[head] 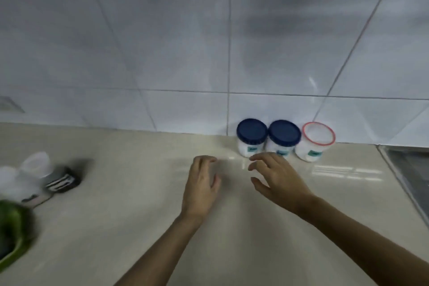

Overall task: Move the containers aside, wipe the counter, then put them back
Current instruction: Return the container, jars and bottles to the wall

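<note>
Empty left hand (202,183) and right hand (276,179) hover over desk (139,216), fingers apart, loosely curled. Three jars (284,138) in a row at 1 o'clock by wall (185,53). Probably nothing moved or wiped yet.

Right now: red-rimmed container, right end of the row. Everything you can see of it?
The red-rimmed container is a round, whitish plastic-looking tub with a red ring at the top and a small teal label in front; lidded or open, I cannot tell. It stands upright on the counter by the tiled wall, rightmost of three, beside a blue-lidded container. No hand touches it.
</note>
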`<state>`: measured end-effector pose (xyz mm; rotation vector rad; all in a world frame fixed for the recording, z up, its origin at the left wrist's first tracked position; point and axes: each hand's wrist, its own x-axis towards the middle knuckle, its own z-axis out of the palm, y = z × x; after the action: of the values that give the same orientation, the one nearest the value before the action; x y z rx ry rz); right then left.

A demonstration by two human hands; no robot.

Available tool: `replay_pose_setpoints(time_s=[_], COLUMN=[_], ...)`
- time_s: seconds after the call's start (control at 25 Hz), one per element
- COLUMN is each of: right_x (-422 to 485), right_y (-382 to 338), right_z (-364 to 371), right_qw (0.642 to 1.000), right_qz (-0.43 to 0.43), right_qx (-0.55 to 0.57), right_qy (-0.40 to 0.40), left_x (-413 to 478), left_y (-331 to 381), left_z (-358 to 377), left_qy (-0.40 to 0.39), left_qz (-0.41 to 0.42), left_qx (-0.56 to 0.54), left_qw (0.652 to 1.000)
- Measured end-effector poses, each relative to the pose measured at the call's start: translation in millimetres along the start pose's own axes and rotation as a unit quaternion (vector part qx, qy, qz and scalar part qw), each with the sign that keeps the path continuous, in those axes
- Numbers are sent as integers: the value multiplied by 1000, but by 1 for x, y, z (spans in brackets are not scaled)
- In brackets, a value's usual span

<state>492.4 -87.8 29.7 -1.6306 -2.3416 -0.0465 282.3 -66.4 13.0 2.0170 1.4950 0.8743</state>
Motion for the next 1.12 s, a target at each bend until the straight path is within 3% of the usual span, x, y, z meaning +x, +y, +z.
replay_pose_setpoints(time_s=[0.08, 0.24, 0.44, 0.52, 0.6, 0.72, 0.8, 1.0, 1.12], right_x=[19, 81, 152, 185, 214, 245, 258, 271, 252], right_y=[-48, -178, -281, -329, -374, -427, -449, -453, -417], right_z=[9, 37, 52, 58, 63, 74, 83, 85, 74], right_qw=[998, 983, 971, 968, 965, 962, 961, 968, 965], right_qz=[-54, -150, -192, -187, -179, -157, -147, -163, -178], right_qx=[18, 42, 86, 119, 148, 132, 108, 105, 133], right_qy=[-34, -93, -113, -115, -120, -179, -208, -160, -140], left_x=[-20, -66, -90, -101, -107, -107, -102, -81, -67], left_y=[-33, -114, -188, -215, -240, -266, -277, -285, -273], left_z=[-49, -164, -287, -336, -370, -392, -392, -385, -382], left_qy=[-16, 31, 22, 43, 91, 123, 79, 32, -26], left_qz=[23, 1, 87, 62, -15, -128, -149, -160, -108], left_qx=[66, 173, 336, 373, 365, 249, 199, 222, 275], left_qw=[997, 984, 938, 925, 927, 952, 965, 961, 955])
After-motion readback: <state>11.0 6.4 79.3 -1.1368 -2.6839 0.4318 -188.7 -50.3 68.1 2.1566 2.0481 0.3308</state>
